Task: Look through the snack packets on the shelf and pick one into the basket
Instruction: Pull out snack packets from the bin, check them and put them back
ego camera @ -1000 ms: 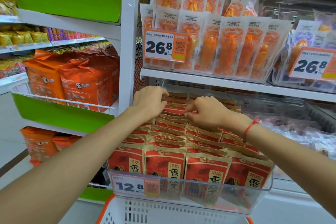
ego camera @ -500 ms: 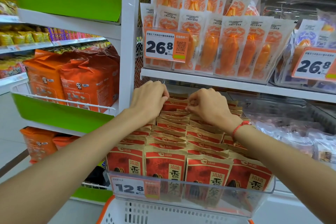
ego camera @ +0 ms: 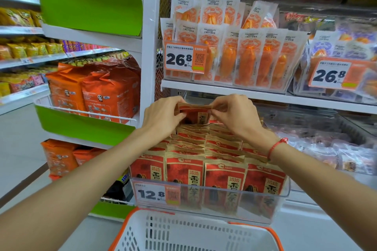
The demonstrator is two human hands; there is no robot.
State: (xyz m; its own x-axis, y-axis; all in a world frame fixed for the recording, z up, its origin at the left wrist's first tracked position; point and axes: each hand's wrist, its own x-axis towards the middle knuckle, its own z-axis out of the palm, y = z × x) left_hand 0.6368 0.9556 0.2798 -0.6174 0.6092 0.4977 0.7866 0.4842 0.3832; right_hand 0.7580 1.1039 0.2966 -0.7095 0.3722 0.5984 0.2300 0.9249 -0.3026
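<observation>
From the head camera, looking down along both forearms: the left hand [ego camera: 163, 115] and the right hand [ego camera: 234, 114] each pinch an upper corner of one red and tan snack packet [ego camera: 194, 114], fingers and thumb clamped on its top edge. The packet stands upright, raised above the back rows of matching packets [ego camera: 204, 149] that fill a clear plastic bin [ego camera: 214, 201] on the shelf. A price tag [ego camera: 156, 194] reading 12.8 is fixed to the bin's front. A red cord [ego camera: 276, 146] circles the right wrist. Below the bin, nearest the camera, sits a white basket [ego camera: 193, 234] with an orange rim. On the shelf above, orange and white packets [ego camera: 244, 55] stand behind a 26.8 tag [ego camera: 183, 59].
</observation>
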